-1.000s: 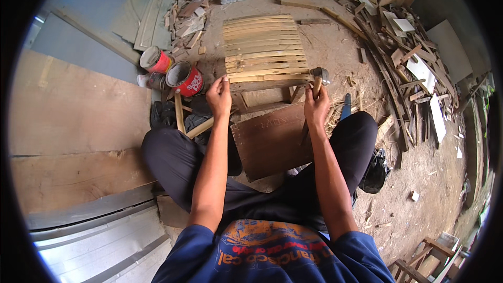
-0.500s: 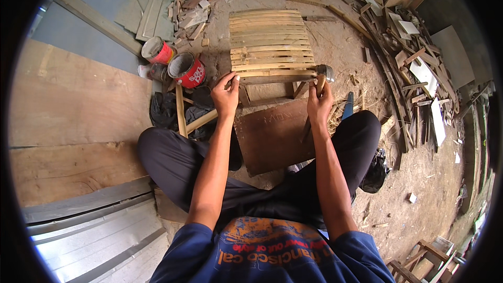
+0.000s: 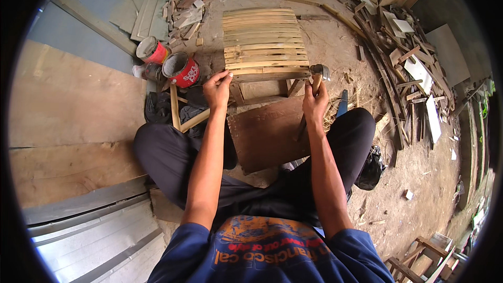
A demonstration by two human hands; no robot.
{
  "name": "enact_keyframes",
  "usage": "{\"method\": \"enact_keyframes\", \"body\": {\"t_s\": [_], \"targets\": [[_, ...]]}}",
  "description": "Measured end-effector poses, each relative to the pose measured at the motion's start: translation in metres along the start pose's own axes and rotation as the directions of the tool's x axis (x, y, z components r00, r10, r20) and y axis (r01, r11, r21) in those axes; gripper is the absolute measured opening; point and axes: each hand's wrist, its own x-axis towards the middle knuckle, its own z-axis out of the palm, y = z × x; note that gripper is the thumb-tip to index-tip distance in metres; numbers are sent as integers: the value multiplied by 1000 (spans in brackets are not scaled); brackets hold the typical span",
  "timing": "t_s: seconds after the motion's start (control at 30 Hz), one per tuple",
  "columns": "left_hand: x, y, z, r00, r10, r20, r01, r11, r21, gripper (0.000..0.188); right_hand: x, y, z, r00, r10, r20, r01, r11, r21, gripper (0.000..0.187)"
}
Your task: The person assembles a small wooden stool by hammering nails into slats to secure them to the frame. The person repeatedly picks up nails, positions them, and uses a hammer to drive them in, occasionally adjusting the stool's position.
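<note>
Barely anything has shifted over the last half second; the whole scene has slid slightly leftward in view, while both hands keep their places at the near edge of the slatted panel. And there it sits, straight ahead of the crossed legs, pale strips running side to side over a low wooden frame; the near slat is the one getting attention now. Left hand has thumb and fingertips drawn together in a pinch at that slat's left end; right hand is wrapped round a hammer, handle running down through the fist, head up just beside the slat's right end; whether a right fingertip also touches the slat, I can't tell. My read of the step: setting the slat straight along the edge, its two ends being checked together; the next move, I'd judge, calls for a steady left pinch and a freer right grip, so the hammer can be swung without nudging the strip. Below, a brown board lies tilted between the knees; off to the left, a red can stands well clear of the hammer.
</note>
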Motion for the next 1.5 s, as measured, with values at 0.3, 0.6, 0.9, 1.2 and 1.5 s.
{"method": "enact_keyframes", "body": {"t_s": [0.3, 0.6, 0.9, 1.2, 1.5], "targets": [[3, 12, -3, 988, -148, 53, 150, 988, -39, 15, -1, 5, -3, 1000, -18, 21, 19, 998, -54, 28], [3, 9, 2, 999, -40, 9, 40, 999, -8, 7, -4, -6, -5, 1000, 12, 26, -12, 1000, -15, 28], [4, -1, 3, 999, 37, 18, -37, 999, 6, 6, -6, -2, -7, 999, 0, -43, -3, 999, -52, 33], [2, 0, 6, 999, -52, 10, 53, 992, -113, 4, 12, 3, -7, 999, 18, -36, -20, 998, -54, 25], [-2, 7, 6, 978, -210, 10, 207, 958, -200, 5, 36, 28, 11, 986, 166, 18, -167, 981, 102, 29]]}}
